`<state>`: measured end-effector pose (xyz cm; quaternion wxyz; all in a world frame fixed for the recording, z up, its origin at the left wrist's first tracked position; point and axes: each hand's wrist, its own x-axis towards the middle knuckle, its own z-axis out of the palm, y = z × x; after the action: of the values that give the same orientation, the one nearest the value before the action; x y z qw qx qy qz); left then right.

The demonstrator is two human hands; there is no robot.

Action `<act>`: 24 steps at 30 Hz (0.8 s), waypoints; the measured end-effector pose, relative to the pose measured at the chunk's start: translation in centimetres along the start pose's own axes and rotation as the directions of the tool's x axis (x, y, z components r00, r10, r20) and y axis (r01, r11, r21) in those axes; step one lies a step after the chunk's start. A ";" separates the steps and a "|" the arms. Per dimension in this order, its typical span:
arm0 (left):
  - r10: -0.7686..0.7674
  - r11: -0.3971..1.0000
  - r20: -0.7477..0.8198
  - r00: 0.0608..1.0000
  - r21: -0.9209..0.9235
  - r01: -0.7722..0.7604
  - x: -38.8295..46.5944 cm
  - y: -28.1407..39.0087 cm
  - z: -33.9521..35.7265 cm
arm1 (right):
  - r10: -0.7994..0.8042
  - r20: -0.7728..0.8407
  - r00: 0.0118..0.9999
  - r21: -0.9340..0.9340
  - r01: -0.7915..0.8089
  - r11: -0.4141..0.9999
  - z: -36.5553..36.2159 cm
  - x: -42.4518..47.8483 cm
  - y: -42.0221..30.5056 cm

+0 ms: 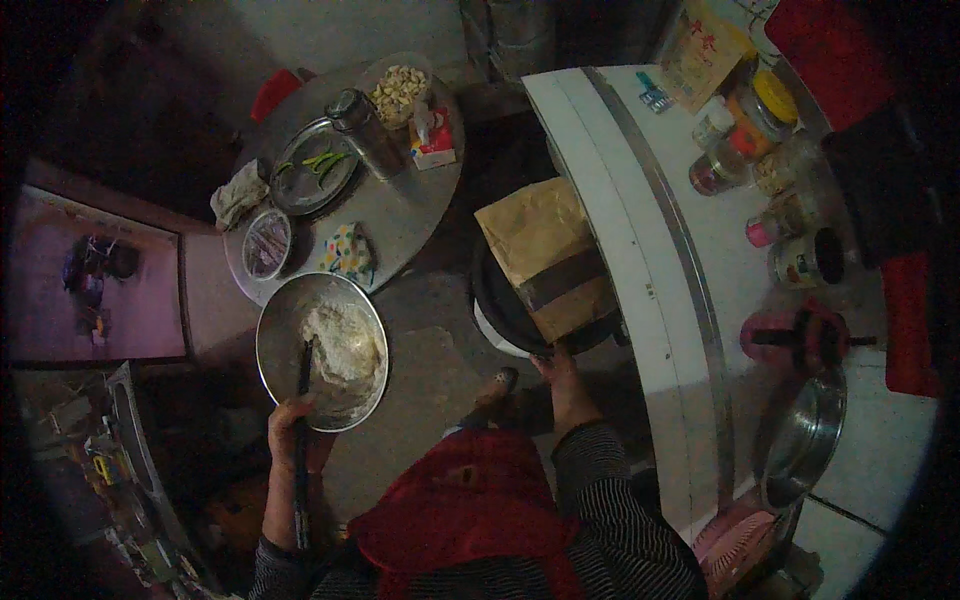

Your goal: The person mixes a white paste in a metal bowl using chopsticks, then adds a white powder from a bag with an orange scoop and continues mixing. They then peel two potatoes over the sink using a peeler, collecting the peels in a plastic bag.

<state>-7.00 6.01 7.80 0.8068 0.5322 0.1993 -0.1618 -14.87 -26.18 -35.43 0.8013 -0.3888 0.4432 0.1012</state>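
My left hand [289,424] grips the near rim of a metal mixing bowl [281,360], with its thumb over the rim. Pale, lumpy dough or wet flour [341,345] lies in the bowl. Dark chopsticks [303,375] run from the dough past my left hand and along the forearm. My right hand [556,367] is at the lower edge of a brown paper bag [536,225] with a dark band. The bag lies tilted over a black round container [499,289] beside the counter. Whether my fingers grip the bag or the container's rim, I cannot tell.
A round table [420,202] bears a tray [289,199] with green peppers, a steel flask [367,135], a bowl of pale pieces [401,94] and a tissue box [435,142]. Jars [772,101] and a steel basin [810,427] stand on the white counter [622,195] at right.
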 end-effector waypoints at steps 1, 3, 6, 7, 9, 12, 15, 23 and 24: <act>-0.012 0.999 0.023 1.000 -0.048 0.013 0.2 -0.3 -0.5 | 0.038 -0.007 0.999 0.017 -0.038 0.999 0.3 -0.7 -0.4; -0.023 0.994 0.004 1.000 -0.110 0.023 0.7 -0.8 -1.2 | 0.097 -0.022 0.995 0.045 -0.096 0.994 0.7 -2.0 -0.7; -0.102 0.988 0.106 0.989 -0.109 0.113 1.1 -0.4 0.0 | 0.160 -0.036 0.986 0.082 -0.157 0.984 1.3 -3.9 0.0; -0.108 0.986 0.136 0.985 -0.108 0.124 1.1 -0.3 0.5 | 0.180 -0.038 0.983 0.088 -0.176 0.980 1.5 -4.5 0.0; -0.136 0.991 0.093 0.986 0.005 0.136 0.8 0.3 1.3 | 0.218 -0.045 0.975 0.095 -0.213 0.972 2.1 -6.4 -0.2; -0.217 0.965 0.232 0.948 -0.099 0.245 2.1 0.3 0.9 | 0.248 -0.086 0.965 0.010 -0.248 0.969 2.4 -8.9 -0.4; -0.305 0.949 0.277 0.911 0.006 0.316 3.0 1.0 3.0 | 0.179 -0.140 0.974 -0.254 -0.210 0.944 0.4 -7.1 4.8; -0.330 0.944 0.511 0.794 0.179 0.277 6.9 2.3 2.7 | -0.242 -0.041 0.969 -0.698 0.145 0.701 16.2 -27.8 -3.4; -0.384 0.923 0.518 0.764 0.247 0.297 7.4 2.6 2.7 | -0.195 -0.063 0.979 -0.722 0.090 0.686 17.3 -29.4 -4.2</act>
<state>1.06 4.20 7.15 0.7439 0.4755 0.0364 -0.4681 -19.07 -11.38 -4.74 0.5608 -0.7086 0.3901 0.1764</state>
